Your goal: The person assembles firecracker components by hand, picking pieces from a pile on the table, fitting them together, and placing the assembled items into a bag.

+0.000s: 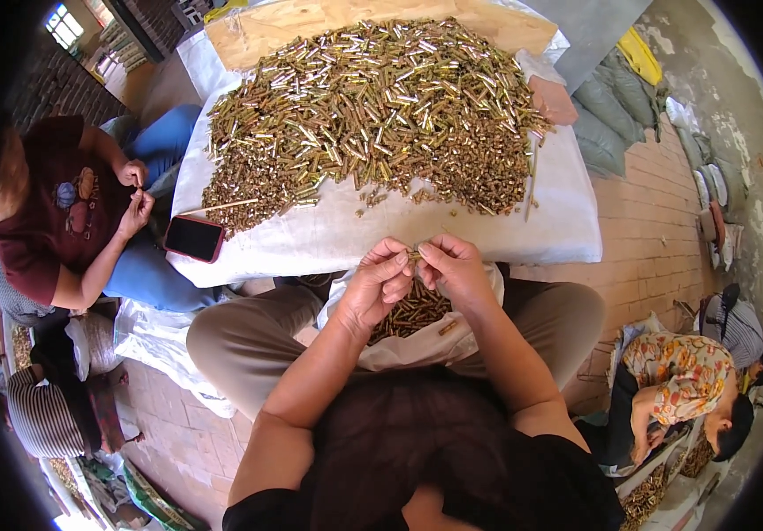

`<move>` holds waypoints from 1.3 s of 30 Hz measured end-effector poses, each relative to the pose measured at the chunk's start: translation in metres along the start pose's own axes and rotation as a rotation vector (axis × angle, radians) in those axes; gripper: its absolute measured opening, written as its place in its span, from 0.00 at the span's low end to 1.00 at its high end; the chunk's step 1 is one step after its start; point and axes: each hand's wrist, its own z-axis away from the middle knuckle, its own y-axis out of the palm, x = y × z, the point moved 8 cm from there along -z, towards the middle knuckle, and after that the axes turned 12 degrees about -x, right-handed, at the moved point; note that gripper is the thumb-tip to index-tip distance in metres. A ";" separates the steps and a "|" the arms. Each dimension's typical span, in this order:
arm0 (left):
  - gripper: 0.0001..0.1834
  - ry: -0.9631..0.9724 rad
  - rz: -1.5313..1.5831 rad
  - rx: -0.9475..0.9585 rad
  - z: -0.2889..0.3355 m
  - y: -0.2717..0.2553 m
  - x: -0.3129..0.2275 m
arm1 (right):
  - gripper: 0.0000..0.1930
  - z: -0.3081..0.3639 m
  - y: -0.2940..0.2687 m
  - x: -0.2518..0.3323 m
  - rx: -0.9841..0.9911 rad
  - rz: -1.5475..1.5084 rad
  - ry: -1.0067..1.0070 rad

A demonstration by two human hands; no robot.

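My left hand [379,279] and my right hand [453,268] meet near the table's front edge. Between them is a small brass-coloured metal piece [415,256], pinched from both sides by fingertips. Its exact kind is too small to make out. Below my hands an open white sack [480,343] rests between my knees, holding many slim brass-coloured metal pieces [412,316]. On the white-covered table [487,241] ahead lies a wide heap of long brass-coloured metal tubes [381,106]. Smaller nut-like pieces [253,181] gather along the heap's near left and right sides.
A dark phone [194,238] and a thin stick [222,206] lie at the table's left. Another stick [532,181] is at the right. A person in maroon [54,208] sits left, handling something small. Another person [686,380] bends over at the right. Grey sacks [611,106] line the wall.
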 end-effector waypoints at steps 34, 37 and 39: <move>0.05 0.519 -1.049 -0.533 -0.071 -0.041 -0.120 | 0.10 -0.090 -0.016 0.031 -0.257 1.348 -0.654; 0.05 0.357 -0.838 -0.444 -0.058 -0.034 -0.090 | 0.09 -0.089 -0.014 0.022 -0.236 1.465 -0.685; 0.04 0.350 -0.834 -0.432 -0.049 -0.036 -0.075 | 0.08 -0.088 -0.013 0.019 -0.276 1.553 -0.757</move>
